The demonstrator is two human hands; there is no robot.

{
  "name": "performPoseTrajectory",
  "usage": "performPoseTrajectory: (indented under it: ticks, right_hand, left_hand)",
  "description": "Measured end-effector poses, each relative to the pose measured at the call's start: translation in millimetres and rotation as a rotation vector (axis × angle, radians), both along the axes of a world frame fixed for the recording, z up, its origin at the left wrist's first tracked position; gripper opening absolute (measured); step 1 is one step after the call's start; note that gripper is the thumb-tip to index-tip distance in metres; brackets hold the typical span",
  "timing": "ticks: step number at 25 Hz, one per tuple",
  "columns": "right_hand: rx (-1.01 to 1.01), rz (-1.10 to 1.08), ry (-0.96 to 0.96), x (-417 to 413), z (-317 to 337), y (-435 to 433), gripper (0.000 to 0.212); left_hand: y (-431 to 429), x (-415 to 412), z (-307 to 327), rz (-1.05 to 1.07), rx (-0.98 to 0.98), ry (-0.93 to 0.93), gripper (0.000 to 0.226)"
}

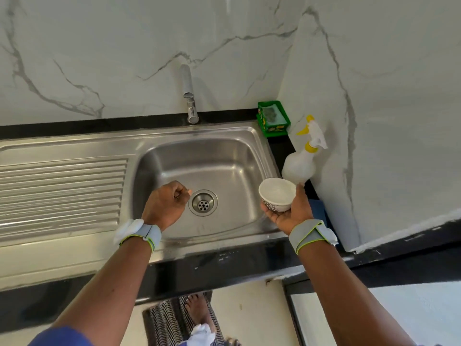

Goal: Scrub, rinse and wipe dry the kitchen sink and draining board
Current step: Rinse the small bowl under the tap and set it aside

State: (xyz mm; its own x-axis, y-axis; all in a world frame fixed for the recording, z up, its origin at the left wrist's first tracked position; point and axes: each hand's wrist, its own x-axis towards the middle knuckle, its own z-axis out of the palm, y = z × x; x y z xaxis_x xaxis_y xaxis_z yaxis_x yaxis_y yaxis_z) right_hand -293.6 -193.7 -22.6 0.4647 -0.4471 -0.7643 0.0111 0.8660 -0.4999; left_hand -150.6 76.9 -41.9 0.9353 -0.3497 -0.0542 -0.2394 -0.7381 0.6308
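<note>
Two hands share one job at the stainless-steel sink (224, 158). The right hand (291, 217) cups a small white patterned bowl (277, 194) as supply; the left hand (166, 203), fingers curled into a pinch, probably sprinkles cleaner.

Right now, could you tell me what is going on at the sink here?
A person stands at the steel sink. Their right hand holds a small bowl of something white at the basin's right edge, while the left hand hovers over the basin next to the drain, fingers curled; whether they pinch anything is unclear. A spray bottle stands on the counter at the right.
</note>
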Motion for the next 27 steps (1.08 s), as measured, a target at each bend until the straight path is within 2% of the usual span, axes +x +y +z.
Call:
performPoseTrajectory:
  ticks: [4,9,15,20,23,25,27]
  right_hand:
    - [-0.019,0.022,0.003,-33,0,6,0.064]
    - [-0.056,0.055,0.012,-61,0,19,0.062]
    - [-0.177,0.083,-0.016,-73,-3,32,0.062]
    - [-0.548,0.139,0.084,-80,0,48,0.045]
    - [-0.858,0.177,0.163,-80,-9,56,0.036]
    - [-1.117,0.243,0.290,-81,-18,65,0.041]
    - [-1.263,0.266,0.371,-81,-21,81,0.047]
  left_hand:
    - [15,-39,3,0.048,0.014,-0.001,0.023]
    - [39,-80,9,0.137,-0.065,-0.008,0.024]
    - [75,-116,12,0.238,-0.109,0.002,0.024]
    - [111,-116,14,0.272,-0.119,-0.004,0.027]
    - [130,-107,13,0.278,-0.162,-0.020,0.030]
    - [141,-98,12,0.263,-0.187,-0.025,0.031]
    - [153,-86,12,0.253,-0.217,-0.018,0.034]
